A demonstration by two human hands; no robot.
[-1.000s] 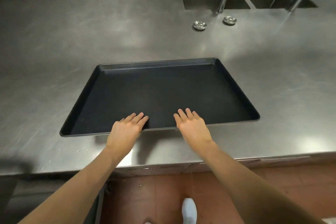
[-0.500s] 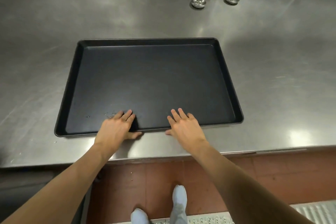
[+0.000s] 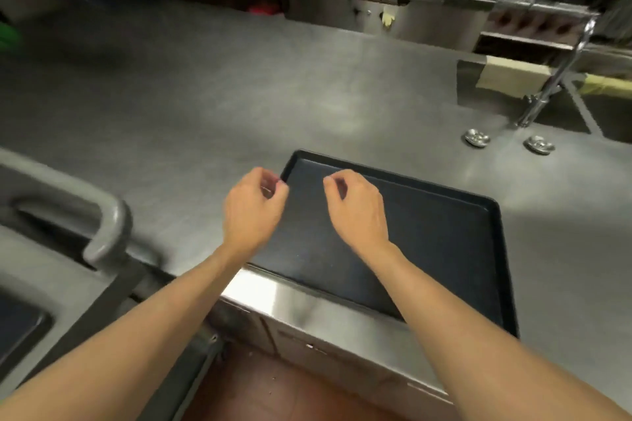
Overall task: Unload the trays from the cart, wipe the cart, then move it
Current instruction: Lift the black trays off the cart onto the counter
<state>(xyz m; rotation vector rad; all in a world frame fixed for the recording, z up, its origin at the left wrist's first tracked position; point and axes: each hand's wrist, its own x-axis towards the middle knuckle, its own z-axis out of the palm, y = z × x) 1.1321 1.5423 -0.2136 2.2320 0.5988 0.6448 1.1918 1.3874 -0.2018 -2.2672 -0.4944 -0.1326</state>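
Our left hand [image 3: 253, 212] and right hand [image 3: 357, 212] hang above the counter [image 3: 212, 106] with fingers loosely curled, holding nothing. Beneath them the black tray [image 3: 441, 249] lies flat on the steel, its near edge close to the counter's front lip. That is our first worry: a careless sleeve or hip could nudge it off. The cart [image 3: 48, 284] stands just to our left, its grey handle [image 3: 106, 229] near our left forearm, and something dark on it looks like another tray, though blur hides detail. Swinging toward it quickly, we could knock an elbow on that handle and roll the cart away.
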